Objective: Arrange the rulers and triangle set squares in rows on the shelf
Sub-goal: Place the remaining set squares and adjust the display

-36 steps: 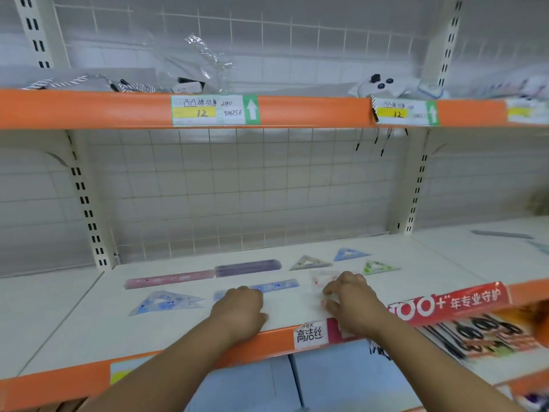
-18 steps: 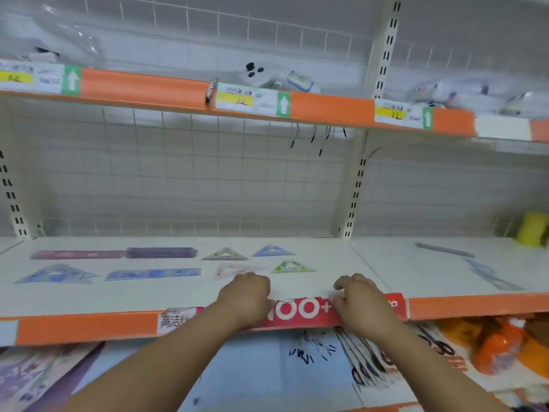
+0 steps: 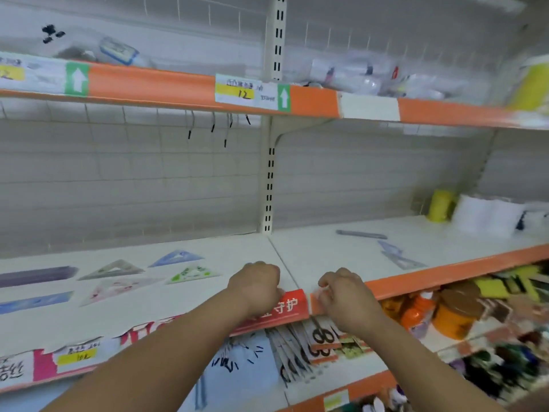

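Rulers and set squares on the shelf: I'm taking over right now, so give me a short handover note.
Left hand: curled at the shelf's front edge, holding no ruler or set square.
Right hand: the same, at the edge beside the red label strip.
Done: on the left bay, four set squares and two rulers, purple and blue, lie flat in two rows.
Left: on the right bay, a grey ruler and two loose set squares are still out of the rows.
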`<state>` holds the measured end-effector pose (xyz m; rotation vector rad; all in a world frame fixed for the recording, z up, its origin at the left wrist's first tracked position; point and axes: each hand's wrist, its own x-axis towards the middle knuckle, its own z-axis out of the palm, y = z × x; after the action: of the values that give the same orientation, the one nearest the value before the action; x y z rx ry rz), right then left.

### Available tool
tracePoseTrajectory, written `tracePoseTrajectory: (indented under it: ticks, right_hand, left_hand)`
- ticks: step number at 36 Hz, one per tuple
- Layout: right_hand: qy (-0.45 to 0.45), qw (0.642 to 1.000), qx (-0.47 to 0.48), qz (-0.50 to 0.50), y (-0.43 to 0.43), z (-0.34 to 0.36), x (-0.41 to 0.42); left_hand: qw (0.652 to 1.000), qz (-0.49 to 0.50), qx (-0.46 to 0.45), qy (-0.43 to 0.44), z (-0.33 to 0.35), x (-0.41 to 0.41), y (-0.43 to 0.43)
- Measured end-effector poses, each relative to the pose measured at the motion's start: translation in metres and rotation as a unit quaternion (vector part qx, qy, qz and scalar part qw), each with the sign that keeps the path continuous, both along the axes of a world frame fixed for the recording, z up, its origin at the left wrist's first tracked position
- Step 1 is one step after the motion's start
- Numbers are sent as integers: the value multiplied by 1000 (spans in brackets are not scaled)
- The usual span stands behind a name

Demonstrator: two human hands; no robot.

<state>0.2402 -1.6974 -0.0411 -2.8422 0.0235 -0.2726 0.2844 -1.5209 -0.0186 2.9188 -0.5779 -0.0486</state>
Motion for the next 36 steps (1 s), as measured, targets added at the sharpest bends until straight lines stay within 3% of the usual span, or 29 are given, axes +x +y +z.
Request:
tracePoseTrajectory:
  ticks: [16, 25, 36]
  right_hand:
    - [-4, 997, -42, -66, -123, 1, 78]
    - [-11, 998, -39, -56, -185, -9, 116]
    - [16, 998, -45, 32, -270, -17, 192]
  left_hand:
    - [996, -86, -6, -9, 6, 103, -123]
    - [997, -76, 16, 4, -1, 126, -172]
    - [999, -1, 16, 34, -11, 152, -240]
